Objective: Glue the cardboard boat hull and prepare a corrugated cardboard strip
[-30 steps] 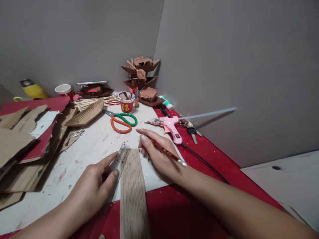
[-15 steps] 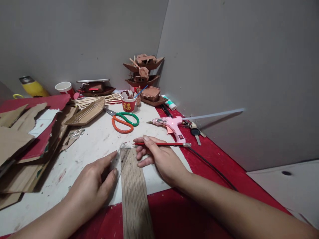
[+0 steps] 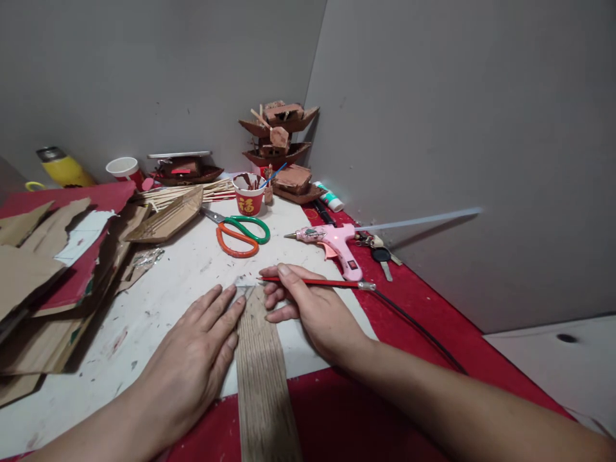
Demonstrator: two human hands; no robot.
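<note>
My left hand [image 3: 197, 350] lies palm down with its fingers stretched out. Its fingertips press on a clear plastic set square [image 3: 246, 282], most of which they cover. Under the set square is the far end of a long strip of corrugated cardboard [image 3: 264, 378], which runs toward me. My right hand [image 3: 308, 308] pinches a red pencil [image 3: 322, 282] between thumb and fingers. The pencil lies almost level, its tip pointing left close to the set square's far edge. The lower fingers of that hand rest near the strip's right edge.
Beyond my hands lie scissors [image 3: 243, 236] and a pink glue gun [image 3: 332, 244] with its cable running right. Keys [image 3: 382, 256] sit by the wall. Cardboard pieces [image 3: 48, 321] are stacked left. Behind stand a paper cup [image 3: 249, 199], sticks [image 3: 192, 192] and brown model boats [image 3: 279, 138].
My left hand has moved right and forward, from beside the set square to flat on it. The right hand keeps the pencil in nearly the same place. The view has shifted slightly.
</note>
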